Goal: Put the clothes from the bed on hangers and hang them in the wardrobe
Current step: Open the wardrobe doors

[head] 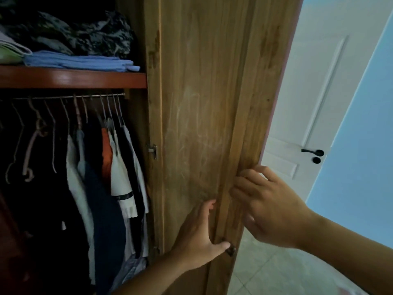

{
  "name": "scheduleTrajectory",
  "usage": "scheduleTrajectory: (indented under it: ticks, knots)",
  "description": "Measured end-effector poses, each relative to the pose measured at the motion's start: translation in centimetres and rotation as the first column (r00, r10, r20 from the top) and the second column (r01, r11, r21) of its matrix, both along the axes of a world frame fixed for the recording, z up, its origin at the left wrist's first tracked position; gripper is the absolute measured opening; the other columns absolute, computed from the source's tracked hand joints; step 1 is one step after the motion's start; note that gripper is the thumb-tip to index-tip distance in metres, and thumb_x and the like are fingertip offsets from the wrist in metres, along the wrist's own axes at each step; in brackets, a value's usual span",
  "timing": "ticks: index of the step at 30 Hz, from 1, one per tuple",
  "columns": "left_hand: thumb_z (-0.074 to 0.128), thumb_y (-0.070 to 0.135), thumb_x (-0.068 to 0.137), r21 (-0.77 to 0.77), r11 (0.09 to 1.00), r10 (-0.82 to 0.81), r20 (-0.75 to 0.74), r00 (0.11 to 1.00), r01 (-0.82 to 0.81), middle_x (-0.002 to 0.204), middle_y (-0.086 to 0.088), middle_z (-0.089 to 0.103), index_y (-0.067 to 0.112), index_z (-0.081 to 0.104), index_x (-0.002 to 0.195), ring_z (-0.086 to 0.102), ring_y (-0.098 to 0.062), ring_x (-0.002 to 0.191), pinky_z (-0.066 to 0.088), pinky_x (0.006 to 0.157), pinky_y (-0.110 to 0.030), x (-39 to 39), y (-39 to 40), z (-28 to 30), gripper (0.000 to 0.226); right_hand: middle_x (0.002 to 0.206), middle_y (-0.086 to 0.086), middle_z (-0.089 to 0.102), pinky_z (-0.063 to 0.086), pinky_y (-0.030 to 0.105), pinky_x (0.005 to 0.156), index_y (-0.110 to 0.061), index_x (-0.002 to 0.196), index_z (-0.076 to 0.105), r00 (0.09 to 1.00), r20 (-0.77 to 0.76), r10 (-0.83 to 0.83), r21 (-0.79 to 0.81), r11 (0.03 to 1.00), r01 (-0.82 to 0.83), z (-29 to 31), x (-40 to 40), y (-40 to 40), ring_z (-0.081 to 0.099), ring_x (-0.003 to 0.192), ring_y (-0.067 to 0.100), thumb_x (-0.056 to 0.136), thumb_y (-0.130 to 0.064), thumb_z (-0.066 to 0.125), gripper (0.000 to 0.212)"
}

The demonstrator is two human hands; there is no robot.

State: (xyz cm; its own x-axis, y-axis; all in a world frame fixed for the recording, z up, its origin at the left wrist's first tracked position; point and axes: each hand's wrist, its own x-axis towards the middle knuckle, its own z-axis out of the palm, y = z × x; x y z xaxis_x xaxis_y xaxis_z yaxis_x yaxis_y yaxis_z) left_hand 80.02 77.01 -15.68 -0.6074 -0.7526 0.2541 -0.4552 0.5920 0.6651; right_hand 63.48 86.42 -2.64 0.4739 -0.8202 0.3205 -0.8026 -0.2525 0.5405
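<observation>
Indoors, open wardrobe door (202,103), tiled floor (276,273)

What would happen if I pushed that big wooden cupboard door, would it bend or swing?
The wardrobe door looks like a stiff wooden board, so it probably would not bend. It hangs on a metal hinge, so a push would likely swing it sideways. It is tall, and the left hand and right hand are both on it, so it may be heavy.

A reddish wooden shelf (85,78) in the wardrobe carries folded blue cloth (80,62), a pale folded pile (10,52) at the left, and dark patterned clothes (85,33) behind them.
</observation>
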Motion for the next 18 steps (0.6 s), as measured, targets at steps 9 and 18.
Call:
scheduleTrajectory:
  ticks: [9,18]
  knots:
    - [0.067,0.053,0.082,-0.444,0.879,0.047,0.444,0.895,0.174,0.151,0.003,0.031,0.032,0.002,0.153,0.031,-0.013,0.131,0.022,0.111,-0.026,15.7,-8.4,8.3,0.099,0.109,-0.016,0.054,0.053,0.029,0.08,-0.034,0.12,0.053,0.802,0.596,-0.038,0.169,0.982,-0.08,-0.7,9.6,-4.5,0.057,0.097,0.009,0.088,-0.037,0.054,0.032]
    - [0.068,0.055,0.075,-0.607,0.642,0.444,0.792,0.419,0.468,0.125,-0.009,0.051,0.014,0.027,0.15,0.046,-0.027,0.114,0.029,0.108,-0.041,29.3,-12.0,16.7,0.095,0.09,-0.022,0.053,0.036,0.004,0.063,-0.029,0.113,0.06,0.491,0.869,-0.063,0.222,0.937,-0.271,-4.3,22.2,-13.4,0.056,0.086,0.001,0.082,-0.033,0.074,0.034]
